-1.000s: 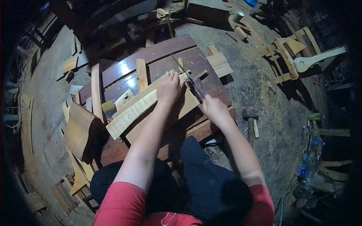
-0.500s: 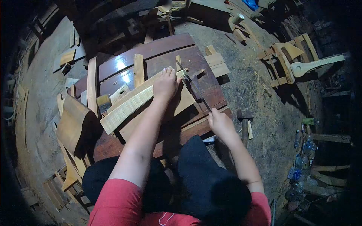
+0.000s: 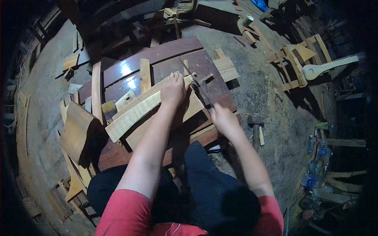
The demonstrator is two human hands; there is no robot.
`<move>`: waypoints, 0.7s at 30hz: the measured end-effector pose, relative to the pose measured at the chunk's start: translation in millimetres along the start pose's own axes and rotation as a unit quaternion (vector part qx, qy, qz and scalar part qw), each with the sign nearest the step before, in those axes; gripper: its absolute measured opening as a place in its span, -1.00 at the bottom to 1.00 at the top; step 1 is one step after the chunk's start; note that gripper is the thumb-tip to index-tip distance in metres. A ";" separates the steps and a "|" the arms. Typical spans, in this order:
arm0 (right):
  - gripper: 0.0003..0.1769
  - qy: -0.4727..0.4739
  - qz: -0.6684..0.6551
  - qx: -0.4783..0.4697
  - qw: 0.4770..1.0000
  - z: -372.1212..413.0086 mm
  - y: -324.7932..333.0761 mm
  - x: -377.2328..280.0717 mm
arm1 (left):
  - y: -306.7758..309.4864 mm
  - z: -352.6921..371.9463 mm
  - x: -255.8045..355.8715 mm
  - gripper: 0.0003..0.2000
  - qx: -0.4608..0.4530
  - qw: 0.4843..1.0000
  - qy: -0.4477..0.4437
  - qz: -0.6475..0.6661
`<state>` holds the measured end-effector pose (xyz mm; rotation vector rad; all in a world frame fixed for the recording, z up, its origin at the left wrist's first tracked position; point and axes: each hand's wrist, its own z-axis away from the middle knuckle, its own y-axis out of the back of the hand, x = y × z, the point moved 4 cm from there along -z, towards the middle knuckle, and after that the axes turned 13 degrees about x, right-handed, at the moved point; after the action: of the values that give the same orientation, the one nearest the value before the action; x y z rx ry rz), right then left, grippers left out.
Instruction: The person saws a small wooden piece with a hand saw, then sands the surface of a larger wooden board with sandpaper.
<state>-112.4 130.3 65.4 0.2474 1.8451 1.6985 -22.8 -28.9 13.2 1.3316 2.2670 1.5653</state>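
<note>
My left hand [image 3: 173,89] is wrapped over the upper part of a long pale wooden piece [image 3: 136,117], pressing it on the reddish-brown wooden bench [image 3: 165,65]. A thin dark tool [image 3: 202,91], like a saw or file, lies across the far end of that piece, just right of my left hand. My right hand [image 3: 223,117] is closed round the tool's near end and looks slightly blurred. Beneath the piece lies a flat light board [image 3: 193,105]. My fingers hide the tool's handle.
On the floor to the right are a hammer [image 3: 256,122] and a wooden frame [image 3: 293,65] with a pale paddle-shaped piece [image 3: 313,71]. A curved brown board [image 3: 76,128] stands at the left. Plastic bottles [image 3: 309,180] lie at the lower right.
My right hand has moved up and to the left, pushing the tool farther across the end of the wooden piece. My left hand has stayed nearly in place.
</note>
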 end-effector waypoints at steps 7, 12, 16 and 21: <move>-0.74 0.003 0.003 -0.034 0.999 -33.2 -0.9 -15.9 | 1.1 0.5 1.0 -0.58 0.008 1.000 0.000 0.017; -0.69 0.017 -0.033 -0.032 0.999 -101.6 -32.6 -41.7 | 2.4 -1.3 1.7 -0.57 -0.005 1.000 0.003 0.000; -0.75 -0.006 -0.019 -0.035 0.999 -58.5 -11.9 -24.9 | 0.8 0.5 1.8 -0.60 0.034 0.999 -0.018 0.006; -0.74 -0.026 0.040 -0.075 0.996 9.4 10.5 4.5 | -2.0 0.0 -0.7 -0.57 0.030 0.999 -0.016 0.005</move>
<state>-113.6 142.1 74.0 0.3028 1.6811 1.8573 -23.5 -29.6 11.4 1.3739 2.3081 1.4790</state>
